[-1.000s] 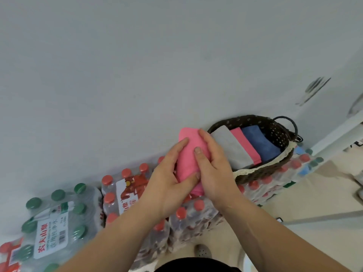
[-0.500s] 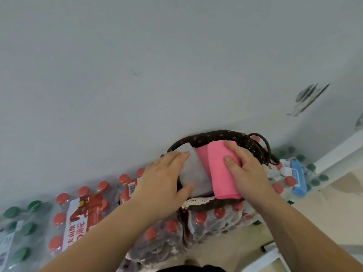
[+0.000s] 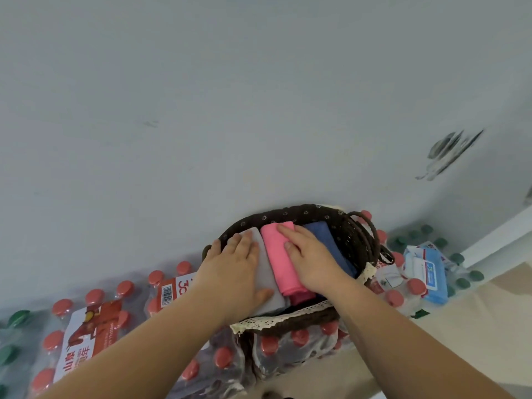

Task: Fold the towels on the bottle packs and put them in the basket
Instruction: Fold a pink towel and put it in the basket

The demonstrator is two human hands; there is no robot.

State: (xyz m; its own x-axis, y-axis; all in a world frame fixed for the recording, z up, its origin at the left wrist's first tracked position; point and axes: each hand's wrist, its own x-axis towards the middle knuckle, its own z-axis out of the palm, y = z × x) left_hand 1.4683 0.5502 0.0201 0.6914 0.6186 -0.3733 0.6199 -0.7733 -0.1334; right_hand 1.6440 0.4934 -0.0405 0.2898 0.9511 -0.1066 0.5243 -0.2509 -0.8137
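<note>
A dark woven basket with a lace-trimmed rim stands on shrink-wrapped packs of red-capped bottles against the wall. Folded towels stand side by side inside it: a grey towel, a pink towel and a blue towel. A darker pink towel shows under the pink one at the near end. My left hand lies flat on the grey towel with fingers straight. My right hand presses flat on the pink and blue towels.
A pack of red-capped bottles with a red and white label lies to the left. Green-capped bottles and a blue packet of wipes sit to the right of the basket. A grey wall rises right behind everything.
The folded pink towel went from in front of the basket down into it, between the grey and blue towels. My left hand moved onto the grey towel; my right hand now lies flat.
</note>
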